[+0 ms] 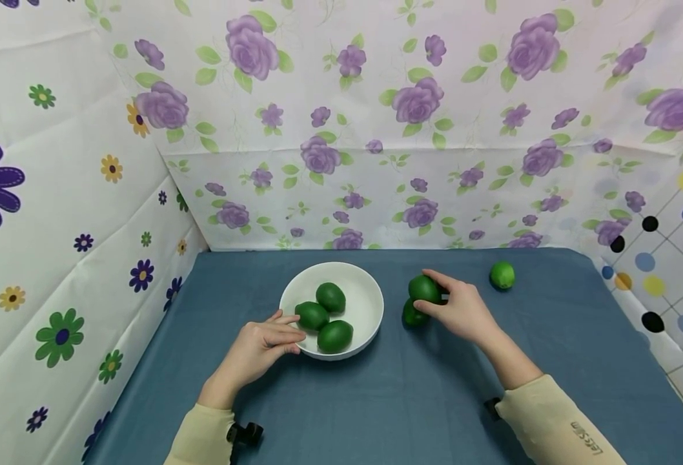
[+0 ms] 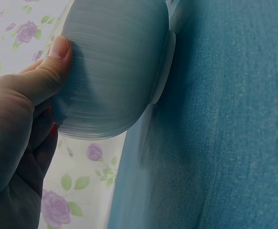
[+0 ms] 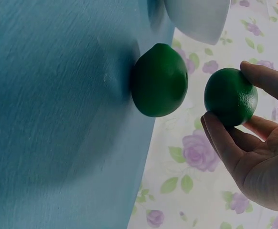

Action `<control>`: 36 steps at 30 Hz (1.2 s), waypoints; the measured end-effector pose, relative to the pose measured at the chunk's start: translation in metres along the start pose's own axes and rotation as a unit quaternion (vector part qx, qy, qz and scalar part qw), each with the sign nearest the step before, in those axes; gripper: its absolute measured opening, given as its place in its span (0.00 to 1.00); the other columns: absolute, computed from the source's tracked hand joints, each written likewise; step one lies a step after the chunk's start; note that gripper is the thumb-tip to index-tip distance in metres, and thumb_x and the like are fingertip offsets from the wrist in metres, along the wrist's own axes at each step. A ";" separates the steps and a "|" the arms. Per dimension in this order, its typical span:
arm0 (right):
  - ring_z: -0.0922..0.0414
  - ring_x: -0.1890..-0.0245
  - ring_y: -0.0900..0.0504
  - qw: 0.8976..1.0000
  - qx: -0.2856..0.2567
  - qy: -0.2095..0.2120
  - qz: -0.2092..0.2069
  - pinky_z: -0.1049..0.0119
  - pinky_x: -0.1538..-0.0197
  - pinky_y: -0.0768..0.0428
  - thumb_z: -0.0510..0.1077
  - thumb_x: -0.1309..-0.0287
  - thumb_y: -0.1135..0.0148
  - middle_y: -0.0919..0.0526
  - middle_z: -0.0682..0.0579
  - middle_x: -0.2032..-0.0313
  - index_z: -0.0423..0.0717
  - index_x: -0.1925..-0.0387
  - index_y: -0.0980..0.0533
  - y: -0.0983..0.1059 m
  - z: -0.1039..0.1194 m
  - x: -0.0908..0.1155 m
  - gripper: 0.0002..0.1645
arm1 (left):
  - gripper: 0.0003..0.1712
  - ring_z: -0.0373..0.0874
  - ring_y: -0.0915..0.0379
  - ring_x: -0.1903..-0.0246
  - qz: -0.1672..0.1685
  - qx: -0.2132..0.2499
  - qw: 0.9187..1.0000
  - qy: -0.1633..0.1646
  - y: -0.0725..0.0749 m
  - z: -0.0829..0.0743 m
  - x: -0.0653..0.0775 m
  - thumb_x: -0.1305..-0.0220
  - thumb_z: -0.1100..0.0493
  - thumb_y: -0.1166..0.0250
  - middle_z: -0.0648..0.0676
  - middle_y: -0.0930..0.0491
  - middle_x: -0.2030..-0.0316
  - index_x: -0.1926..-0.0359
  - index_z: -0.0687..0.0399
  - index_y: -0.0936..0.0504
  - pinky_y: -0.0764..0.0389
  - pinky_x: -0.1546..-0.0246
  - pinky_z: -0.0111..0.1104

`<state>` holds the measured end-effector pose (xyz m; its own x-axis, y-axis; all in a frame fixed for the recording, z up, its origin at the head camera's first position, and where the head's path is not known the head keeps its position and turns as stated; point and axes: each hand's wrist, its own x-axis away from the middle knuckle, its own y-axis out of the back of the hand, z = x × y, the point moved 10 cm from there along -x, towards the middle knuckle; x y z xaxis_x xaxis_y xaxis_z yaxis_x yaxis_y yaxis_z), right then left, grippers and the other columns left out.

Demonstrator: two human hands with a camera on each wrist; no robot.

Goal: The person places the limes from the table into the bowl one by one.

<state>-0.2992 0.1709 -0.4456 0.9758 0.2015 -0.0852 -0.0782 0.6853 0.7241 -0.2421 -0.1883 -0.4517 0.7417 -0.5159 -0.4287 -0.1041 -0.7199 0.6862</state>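
A white bowl (image 1: 367, 300) stands on the blue cloth with three green limes (image 1: 334, 336) inside. My left hand (image 1: 258, 349) grips its near left rim; in the left wrist view the thumb (image 2: 58, 59) lies along the outer wall. To the right of the bowl, my right hand (image 1: 463, 311) pinches a lime (image 1: 425, 288) between thumb and fingers, raised off the cloth. Another lime (image 1: 414, 316) rests on the cloth just under it, and the right wrist view shows a gap between this resting lime (image 3: 160, 80) and the held lime (image 3: 230, 97).
One more lime (image 1: 502, 275), lighter green, lies at the back right of the blue cloth (image 1: 388, 413). A flowered curtain (image 1: 370, 187) rises behind the table's far edge, with patterned sheets (image 1: 57, 258) along both sides.
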 end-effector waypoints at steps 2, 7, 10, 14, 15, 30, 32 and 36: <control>0.38 0.40 0.16 1.000 -0.005 0.002 -0.002 0.42 0.47 0.10 0.55 0.31 0.26 0.20 0.35 0.35 0.49 0.20 0.31 0.000 0.003 0.001 0.44 | 0.17 0.51 0.18 0.38 0.000 -0.002 1.000 0.001 0.000 0.000 0.000 0.43 0.61 0.19 0.46 0.09 0.53 0.52 0.56 0.05 0.34 0.21 0.46; 0.39 0.41 0.15 1.000 -0.019 0.009 0.003 0.44 0.45 0.09 0.55 0.32 0.25 0.20 0.36 0.34 0.50 0.20 0.31 -0.006 0.013 0.004 0.45 | 0.18 0.50 0.18 0.37 0.004 -0.006 1.000 0.007 0.000 -0.001 0.002 0.43 0.61 0.19 0.46 0.09 0.52 0.51 0.56 0.05 0.34 0.21 0.45; 0.40 0.41 0.15 0.999 -0.026 0.015 0.012 0.47 0.45 0.09 0.55 0.32 0.24 0.21 0.37 0.33 0.51 0.20 0.32 -0.010 0.020 0.005 0.45 | 0.18 0.50 0.18 0.37 0.007 -0.007 1.000 0.010 -0.001 -0.001 0.003 0.43 0.61 0.19 0.46 0.09 0.52 0.50 0.56 0.06 0.34 0.22 0.46; 0.41 0.42 0.14 0.999 -0.035 0.030 0.015 0.49 0.46 0.08 0.56 0.33 0.24 0.21 0.38 0.33 0.52 0.20 0.31 -0.011 0.035 0.004 0.46 | 0.18 0.51 0.18 0.37 0.006 -0.006 1.000 0.008 -0.002 -0.002 0.001 0.43 0.61 0.19 0.47 0.09 0.52 0.50 0.57 0.06 0.34 0.22 0.47; 0.41 0.42 0.14 0.999 -0.038 0.034 0.016 0.50 0.47 0.08 0.56 0.33 0.24 0.21 0.39 0.33 0.52 0.20 0.31 -0.011 0.039 0.004 0.45 | 0.18 0.51 0.18 0.37 0.005 -0.006 1.000 0.009 -0.002 -0.002 0.001 0.43 0.61 0.19 0.47 0.09 0.52 0.50 0.57 0.06 0.34 0.22 0.47; 0.48 0.47 0.12 0.996 -0.056 0.061 0.041 0.57 0.51 0.08 0.54 0.33 0.23 0.19 0.44 0.34 0.53 0.20 0.31 -0.028 0.075 0.000 0.45 | 0.19 0.51 0.18 0.37 -0.003 -0.004 1.000 0.005 -0.001 0.002 0.001 0.44 0.61 0.18 0.45 0.09 0.53 0.50 0.56 0.06 0.34 0.22 0.46; 0.48 0.47 0.12 0.995 -0.063 0.062 0.045 0.58 0.52 0.08 0.54 0.33 0.23 0.18 0.44 0.35 0.53 0.20 0.31 -0.030 0.078 0.000 0.45 | 0.18 0.51 0.18 0.37 -0.004 -0.002 1.000 0.004 -0.001 0.002 0.001 0.44 0.61 0.18 0.45 0.09 0.53 0.50 0.56 0.05 0.33 0.22 0.46; 0.49 0.44 0.13 0.994 -0.073 0.064 0.051 0.58 0.49 0.08 0.54 0.33 0.23 0.18 0.45 0.36 0.54 0.20 0.31 -0.034 0.082 -0.001 0.45 | 0.18 0.51 0.18 0.38 -0.006 0.001 1.000 -0.002 -0.001 0.001 0.001 0.44 0.61 0.18 0.44 0.09 0.54 0.51 0.56 0.05 0.33 0.22 0.47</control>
<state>-0.2803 0.0897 -0.4141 0.9279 0.3560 -0.1108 -0.2126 0.7493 0.6272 -0.2417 -0.1883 -0.4532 0.7404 -0.5088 -0.4393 -0.0960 -0.7268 0.6801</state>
